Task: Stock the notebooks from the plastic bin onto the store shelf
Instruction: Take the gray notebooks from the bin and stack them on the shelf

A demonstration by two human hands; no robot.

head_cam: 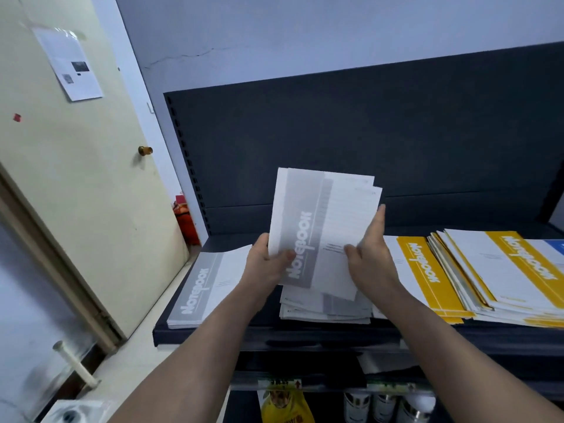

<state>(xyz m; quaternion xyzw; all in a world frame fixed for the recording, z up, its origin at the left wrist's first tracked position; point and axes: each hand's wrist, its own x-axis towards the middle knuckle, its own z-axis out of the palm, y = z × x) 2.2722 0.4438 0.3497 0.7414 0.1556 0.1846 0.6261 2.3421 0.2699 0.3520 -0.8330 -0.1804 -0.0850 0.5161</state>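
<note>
Squaring a small bunch of grey notebooks (323, 227) over the shelf (274, 334); the step in hand is judged to be laying them down.

Grip: the left hand (265, 264) pinches the bunch at its lower left edge, thumb on the front cover, fingers behind. The right hand (369, 257) grips the opposite edge, thumb on the cover, one finger lying straight up along the side. The bunch is tilted up and clear of the shelf. Its top corners are fanned, so there are at least two copies, out of register.

- Directly below both hands: grey stack (326, 309), untidy at its front edge.
- Left of the left hand: second grey pile (201, 291), flat, title up.
- Right of the right hand: yellow notebooks (427, 276), overlapping on a slant.
- Plastic bin: not in view.

To do it well: close the fan first by pressing the side edges between the hands. Then lower the bunch flat onto the stack below, title strip matching. Risk: a loose copy could slide toward the yellow rows, so keep thumbs on until seated.
</note>
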